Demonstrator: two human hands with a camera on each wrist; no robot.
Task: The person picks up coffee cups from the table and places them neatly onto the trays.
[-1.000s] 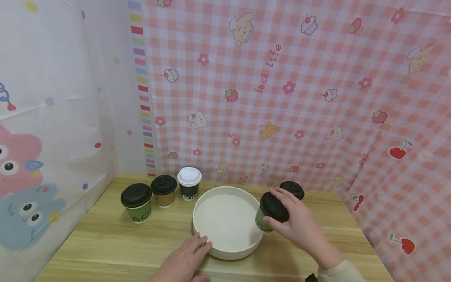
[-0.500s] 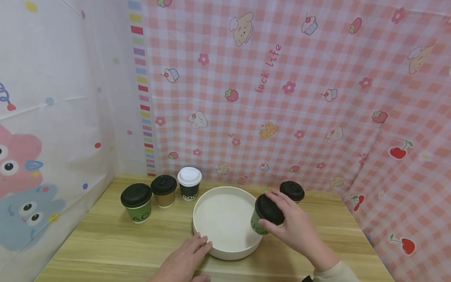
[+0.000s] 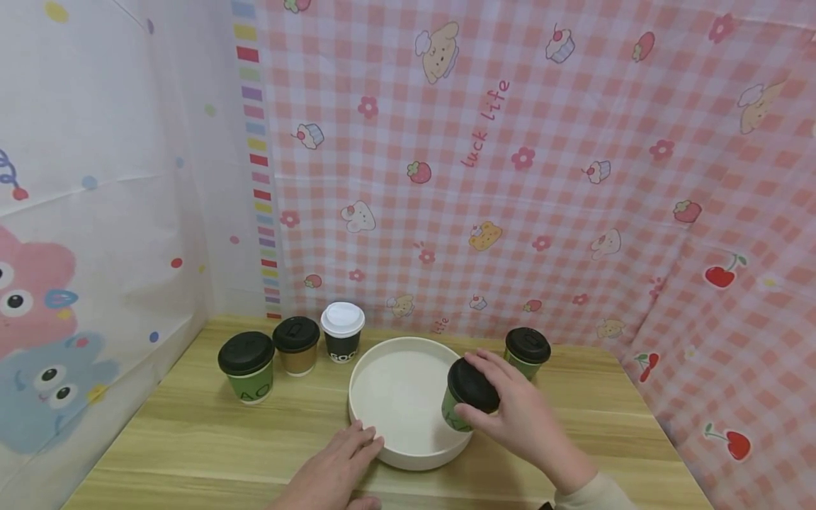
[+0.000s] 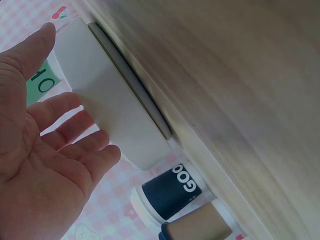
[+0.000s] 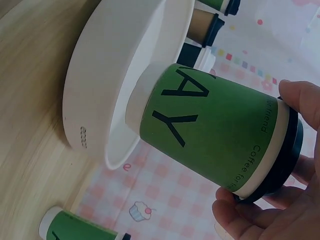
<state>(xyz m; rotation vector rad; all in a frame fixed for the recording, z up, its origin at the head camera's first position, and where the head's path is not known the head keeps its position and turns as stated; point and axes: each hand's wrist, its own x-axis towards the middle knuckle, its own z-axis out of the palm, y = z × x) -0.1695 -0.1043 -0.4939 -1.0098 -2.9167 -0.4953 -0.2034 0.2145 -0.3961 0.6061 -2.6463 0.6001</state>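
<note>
My right hand (image 3: 519,418) grips a green paper coffee cup (image 5: 210,130) by its black lid (image 3: 473,384), thumb on one side and fingers on the other. The cup overlaps the right side of a round cream tray (image 3: 408,397); in the right wrist view its base is over the tray's rim. My left hand (image 3: 334,464) rests its fingertips on the tray's near-left wall, fingers loosely extended, as the left wrist view also shows.
Left of the tray stand a green cup (image 3: 248,368), a brown cup (image 3: 297,347) and a black cup with a white lid (image 3: 343,333). Another green cup (image 3: 527,350) stands behind my right hand. Patterned cloth (image 3: 446,212) hangs behind the wooden table (image 3: 191,439).
My right hand has carried the green cup leftward and slightly nearer, from beside the tray to over its right side. The cup behind it shows more now. My left hand and the tray have stayed put.
</note>
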